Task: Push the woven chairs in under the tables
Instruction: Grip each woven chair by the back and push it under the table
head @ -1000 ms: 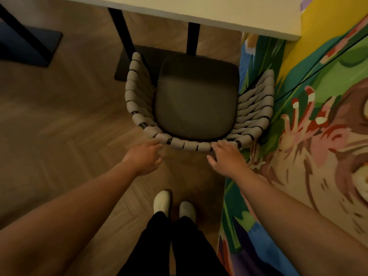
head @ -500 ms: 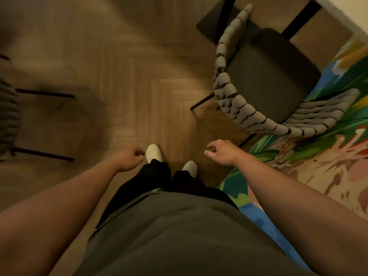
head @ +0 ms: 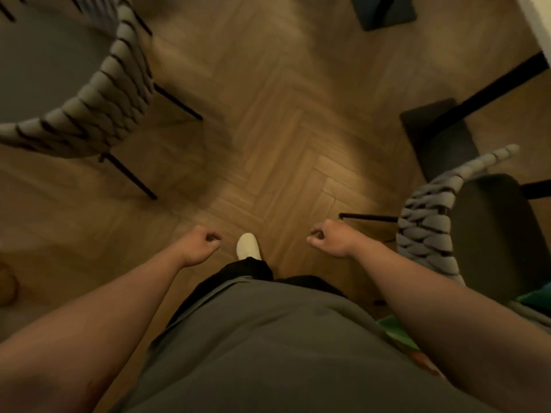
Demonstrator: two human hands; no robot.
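Note:
One woven chair (head: 423,231) with a dark seat stands at the right, beside black table legs (head: 489,87). A second woven chair (head: 98,114) with a grey seat stands at the upper left, its thin black legs on the floor. My left hand (head: 198,244) and my right hand (head: 334,238) hang in front of me over the floor, fingers loosely curled, holding nothing. Neither hand touches a chair. The right hand is a short way left of the right chair's woven back.
Herringbone wood floor (head: 283,144) spreads between the two chairs. A dark table base (head: 384,10) lies at the top. The pale table edge (head: 539,25) shows at the top right corner. My white shoe (head: 247,245) is between my hands.
Both hands have let go of the chair's woven back and drawn back. The view has turned left: that chair now sits at the right and another chair has come in at the upper left.

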